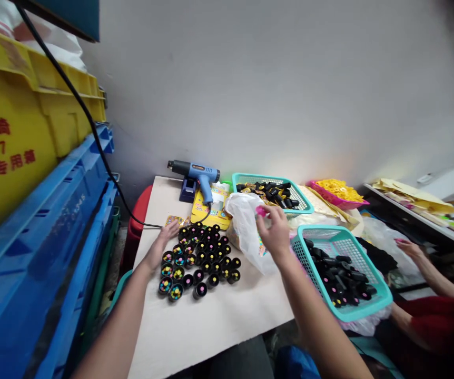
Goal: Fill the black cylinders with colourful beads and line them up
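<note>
You are facing: yellow plastic crate (13,147) stacked on blue plastic crate (41,247); blue heat gun (201,173); pink tray (332,197) of yellow parts (339,189).

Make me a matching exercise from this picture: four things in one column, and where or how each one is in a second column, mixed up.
Column one:
1. Heat gun
2. Pink tray
3. Left hand
4. Right hand

Column two:
A. Holding a small pink piece
B. Holding yellow pieces
C. Beside the black cups
D. Standing at the far end of the table

Right pairs: 1-D, 2-B, 3-C, 4-A
</note>
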A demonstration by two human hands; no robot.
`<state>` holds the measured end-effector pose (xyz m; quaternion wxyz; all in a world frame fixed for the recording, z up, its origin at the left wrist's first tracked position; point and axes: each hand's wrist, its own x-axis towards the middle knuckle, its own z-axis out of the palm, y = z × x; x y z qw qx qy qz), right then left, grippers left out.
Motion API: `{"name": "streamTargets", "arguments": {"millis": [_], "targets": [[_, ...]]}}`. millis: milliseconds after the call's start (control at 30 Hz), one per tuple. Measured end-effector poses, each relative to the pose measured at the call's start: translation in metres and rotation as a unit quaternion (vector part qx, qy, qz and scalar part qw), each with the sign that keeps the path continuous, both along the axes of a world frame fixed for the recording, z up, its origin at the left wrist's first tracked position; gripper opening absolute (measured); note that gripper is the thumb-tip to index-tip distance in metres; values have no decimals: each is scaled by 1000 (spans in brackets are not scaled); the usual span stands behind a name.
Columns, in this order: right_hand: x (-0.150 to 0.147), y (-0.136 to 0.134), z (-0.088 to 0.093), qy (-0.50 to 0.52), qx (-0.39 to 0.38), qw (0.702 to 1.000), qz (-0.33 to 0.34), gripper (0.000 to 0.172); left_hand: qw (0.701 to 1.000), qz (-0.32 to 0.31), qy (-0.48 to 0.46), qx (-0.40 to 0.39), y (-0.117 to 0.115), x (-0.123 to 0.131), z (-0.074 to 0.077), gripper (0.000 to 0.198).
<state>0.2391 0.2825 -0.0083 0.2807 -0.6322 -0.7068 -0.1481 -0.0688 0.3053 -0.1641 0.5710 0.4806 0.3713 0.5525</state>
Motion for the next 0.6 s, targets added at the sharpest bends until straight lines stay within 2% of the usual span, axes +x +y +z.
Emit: {"name": "streamTargets", "arguments": {"millis": [33,100,167,233,333,400,500,600], "targets": [[20,4,1,-4,-74,996,-58,33,1000,2,0,-3,2,0,0,87],[53,13,-4,-13,-168,980,-104,26,1000,1,4,-1,4,1,1,80],[73,23,-18,-14,-225,967,-116,19,1000,-5,9,5,4,1,2,71],[81,33,-35,-6,-267,956,-121,23,1000,-7,11,8,3,1,2,70],[84,49,-55,23,-306,946,-107,28,1000,-1,14,13,1,1,1,74],[85,59,-62,53,-325,940,-85,29,1000,4,17,20,0,1,1,74],[90,66,-66,110,-341,933,-46,31,999,6,20,32,-2,1,3,71],[97,63,-65,173,-327,929,-23,29,999,0,21,36,-3,0,3,68]]}}
